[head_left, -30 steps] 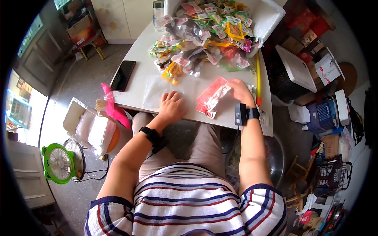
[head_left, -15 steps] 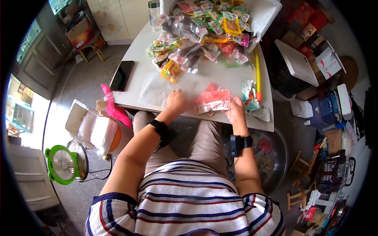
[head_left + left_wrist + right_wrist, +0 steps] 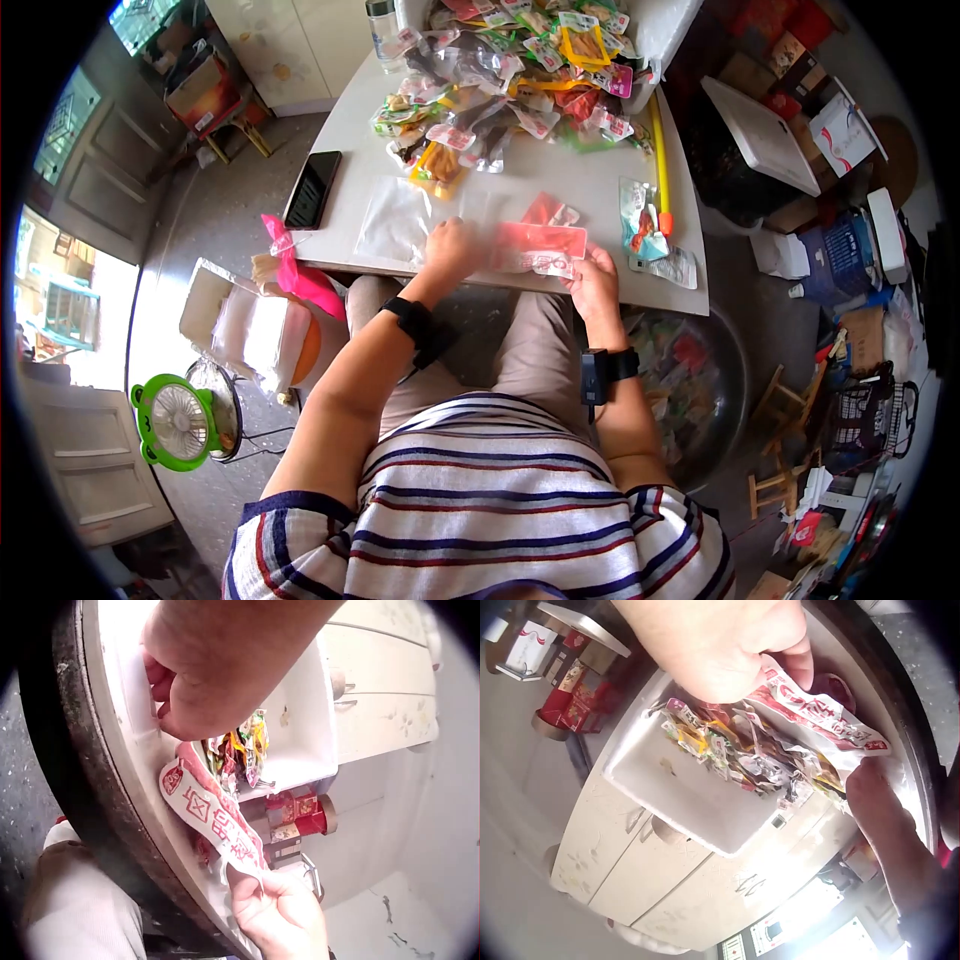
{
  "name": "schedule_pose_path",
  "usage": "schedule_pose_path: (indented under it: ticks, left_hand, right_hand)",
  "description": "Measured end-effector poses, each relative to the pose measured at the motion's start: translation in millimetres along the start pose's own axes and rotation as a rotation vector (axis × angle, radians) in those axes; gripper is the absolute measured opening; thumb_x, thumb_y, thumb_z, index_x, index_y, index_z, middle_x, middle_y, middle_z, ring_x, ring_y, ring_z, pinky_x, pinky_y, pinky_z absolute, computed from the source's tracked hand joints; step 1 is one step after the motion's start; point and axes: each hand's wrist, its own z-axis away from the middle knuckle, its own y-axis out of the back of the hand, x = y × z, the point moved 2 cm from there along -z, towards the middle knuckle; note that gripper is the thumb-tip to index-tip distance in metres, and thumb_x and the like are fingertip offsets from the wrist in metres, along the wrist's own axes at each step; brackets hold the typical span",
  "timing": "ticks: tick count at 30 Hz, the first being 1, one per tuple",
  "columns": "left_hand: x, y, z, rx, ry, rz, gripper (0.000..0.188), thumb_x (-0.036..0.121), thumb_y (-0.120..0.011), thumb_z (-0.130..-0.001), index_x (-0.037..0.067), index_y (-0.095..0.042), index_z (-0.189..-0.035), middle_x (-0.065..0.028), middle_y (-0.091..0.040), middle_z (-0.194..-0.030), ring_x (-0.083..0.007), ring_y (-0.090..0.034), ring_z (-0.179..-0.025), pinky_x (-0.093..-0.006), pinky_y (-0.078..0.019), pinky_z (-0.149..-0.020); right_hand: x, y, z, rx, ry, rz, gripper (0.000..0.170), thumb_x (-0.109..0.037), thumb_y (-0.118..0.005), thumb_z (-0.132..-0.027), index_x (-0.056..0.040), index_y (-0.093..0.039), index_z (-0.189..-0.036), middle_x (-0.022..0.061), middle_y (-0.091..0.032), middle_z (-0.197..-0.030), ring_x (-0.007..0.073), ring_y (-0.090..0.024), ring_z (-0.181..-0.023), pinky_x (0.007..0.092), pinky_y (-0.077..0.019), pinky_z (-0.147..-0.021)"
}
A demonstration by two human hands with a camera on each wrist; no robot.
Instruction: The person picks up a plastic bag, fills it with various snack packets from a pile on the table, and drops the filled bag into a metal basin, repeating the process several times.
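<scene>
Two hands: right hand (image 3: 597,285) pinches the red snack packet (image 3: 538,243) by its right end; left hand (image 3: 450,247) lies with fingers curled beside the clear plastic bag (image 3: 390,225), whether gripping its film I cannot tell.
Packet's place: near edge of the table (image 3: 590,182), overlapping another red packet (image 3: 544,207) just beyond.
Packet's feel: probably light, pliable and slippery, its filling squashable.
Packet's hold: best by the flat end margins, sparing the filled middle.

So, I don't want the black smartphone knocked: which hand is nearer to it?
Left: the left hand is to the right of the black smartphone, the right hand farther right.
</scene>
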Motion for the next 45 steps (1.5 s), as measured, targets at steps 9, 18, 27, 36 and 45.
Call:
schedule_pose_path:
  ticks: [9,18,27,36,45]
  left_hand:
    - [-4,-11,2,0.074,-0.016,-0.004,0.023,0.019,-0.043,-0.071,0.001,-0.056,-0.079,-0.0201,-0.054,-0.089,-0.0345,-0.051,-0.086,-0.0401,-0.0400,-0.077]
    - [-3,-9,-6,0.009,0.052,0.009,0.024,0.018,-0.043,-0.070,0.000,-0.057,-0.079,-0.0210,-0.054,-0.089,-0.0351,-0.051,-0.088,-0.0398,-0.0404,-0.078]
    - [-21,-14,-13,0.025,0.047,0.118,0.022,0.017,-0.043,-0.069,-0.001,-0.056,-0.074,-0.0222,-0.055,-0.085,-0.0358,-0.053,-0.082,-0.0406,-0.0418,-0.073]
    - [-38,-16,-16,-0.031,-0.032,0.283,0.020,0.018,-0.048,-0.066,-0.001,-0.054,-0.068,-0.0200,-0.055,-0.074,-0.0340,-0.053,-0.071,-0.0377,-0.0419,-0.064]
    - [-21,-2,16,0.124,-0.097,0.225,0.026,0.022,-0.054,-0.070,0.004,-0.049,-0.088,-0.0193,-0.048,-0.092,-0.0363,-0.048,-0.086,-0.0415,-0.0406,-0.074]
  right_hand:
    - [-8,-7,-1,0.018,0.113,-0.009,0.031,0.006,-0.040,-0.069,0.0012,-0.042,-0.100,0.0125,-0.054,-0.090,0.0219,-0.057,-0.074,0.0317,-0.0473,-0.058]
    - [-10,-17,3,0.011,0.064,-0.061,0.031,0.002,-0.041,-0.073,0.0020,-0.038,-0.104,0.0102,-0.053,-0.092,0.0184,-0.056,-0.074,0.0314,-0.0482,-0.061]
    - [-4,-19,-7,0.008,-0.032,-0.038,0.033,0.003,-0.041,-0.072,0.0004,-0.039,-0.104,0.0104,-0.052,-0.091,0.0198,-0.056,-0.073,0.0336,-0.0471,-0.060]
    - [9,-33,-17,-0.053,-0.078,-0.205,0.032,0.007,-0.042,-0.068,0.0002,-0.048,-0.098,0.0110,-0.054,-0.091,0.0198,-0.055,-0.075,0.0316,-0.0465,-0.064]
    - [25,-42,-17,-0.115,-0.156,-0.296,0.037,0.008,-0.039,-0.066,-0.0027,-0.043,-0.101,0.0109,-0.051,-0.093,0.0213,-0.054,-0.076,0.0347,-0.0469,-0.066]
